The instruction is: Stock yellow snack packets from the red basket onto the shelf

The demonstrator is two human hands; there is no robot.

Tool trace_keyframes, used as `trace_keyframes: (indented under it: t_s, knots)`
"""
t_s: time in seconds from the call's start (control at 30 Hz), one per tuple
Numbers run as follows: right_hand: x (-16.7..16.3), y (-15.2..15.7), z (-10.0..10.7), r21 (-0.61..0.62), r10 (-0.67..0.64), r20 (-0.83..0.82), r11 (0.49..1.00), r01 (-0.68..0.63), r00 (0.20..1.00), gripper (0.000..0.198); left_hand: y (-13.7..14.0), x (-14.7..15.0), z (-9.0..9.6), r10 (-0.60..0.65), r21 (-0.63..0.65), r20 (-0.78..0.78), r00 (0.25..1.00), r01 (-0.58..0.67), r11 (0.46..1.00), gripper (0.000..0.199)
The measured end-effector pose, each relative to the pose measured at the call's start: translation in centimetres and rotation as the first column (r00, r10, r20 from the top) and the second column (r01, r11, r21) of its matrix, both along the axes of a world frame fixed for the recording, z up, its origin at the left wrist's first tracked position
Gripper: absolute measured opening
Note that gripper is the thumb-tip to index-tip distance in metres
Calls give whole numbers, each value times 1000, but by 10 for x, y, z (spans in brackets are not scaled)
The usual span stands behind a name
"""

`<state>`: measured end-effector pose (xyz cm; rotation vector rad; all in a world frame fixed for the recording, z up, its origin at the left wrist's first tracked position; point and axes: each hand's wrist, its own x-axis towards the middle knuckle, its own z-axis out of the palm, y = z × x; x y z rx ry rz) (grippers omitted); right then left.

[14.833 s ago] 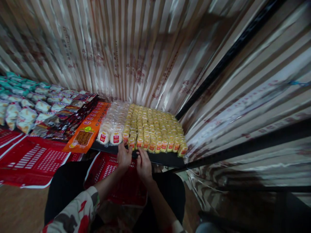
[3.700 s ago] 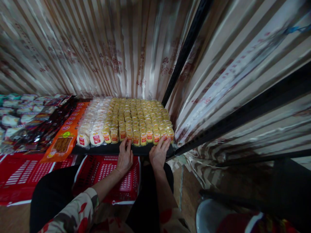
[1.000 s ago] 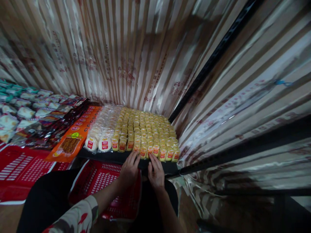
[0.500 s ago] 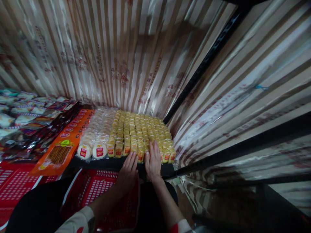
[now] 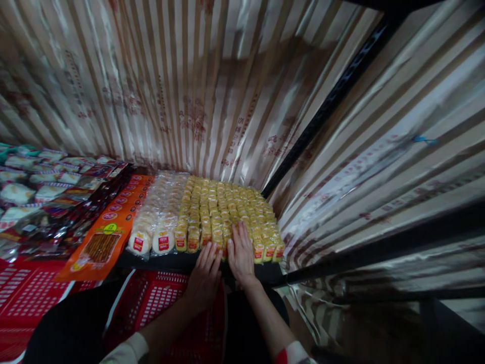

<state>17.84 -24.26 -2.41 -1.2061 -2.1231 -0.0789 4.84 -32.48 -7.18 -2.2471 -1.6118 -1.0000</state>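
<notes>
Rows of small yellow packaged cakes point(image 5: 227, 202) stand on a black shelf point(image 5: 151, 263), with red labels on their front ends. My right hand point(image 5: 241, 253) lies flat over the front of these rows, fingers stretched out on the wrappers. At their front edge, just to the left, my left hand point(image 5: 205, 273) rests with extended fingers touching the lower front of the packs. Neither hand grips a pack. Beside the yellow rows lie two rows of round white packaged cakes point(image 5: 163, 241) in clear wrap.
An orange snack packet point(image 5: 100, 237) overhangs the shelf at the left, next to dark red packets point(image 5: 76, 197) and white packets point(image 5: 17, 194). Below are a red basket point(image 5: 129, 298) and another red basket point(image 5: 34, 293). Striped sheeting point(image 5: 170, 76) and a black post point(image 5: 322, 111) stand behind.
The view has shifted slightly, so everything sits a little further right and lower. Both hands stay on the front of the yellow packs, with little visible movement along them.
</notes>
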Motion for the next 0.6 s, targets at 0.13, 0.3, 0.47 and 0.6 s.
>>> trace_keyframes:
  t_s: [0.13,0.3,0.47,0.6]
  knots:
    - [-6,0,4,29,39,-12,999,-39,999,49,3,-34,24,184,17,198,963,-191,982,46]
    - [-20,-2,7,13,92,12,996,-92,996,48,10,-124,57,341,57,405,848,-396,916,40]
    - [-37,-5,11,-33,125,32,992,-124,992,46,20,-212,60,460,-166,488,742,-438,883,55]
    - [-40,-2,19,-52,115,18,992,-114,993,47,34,-259,50,491,-306,529,692,-384,871,72]
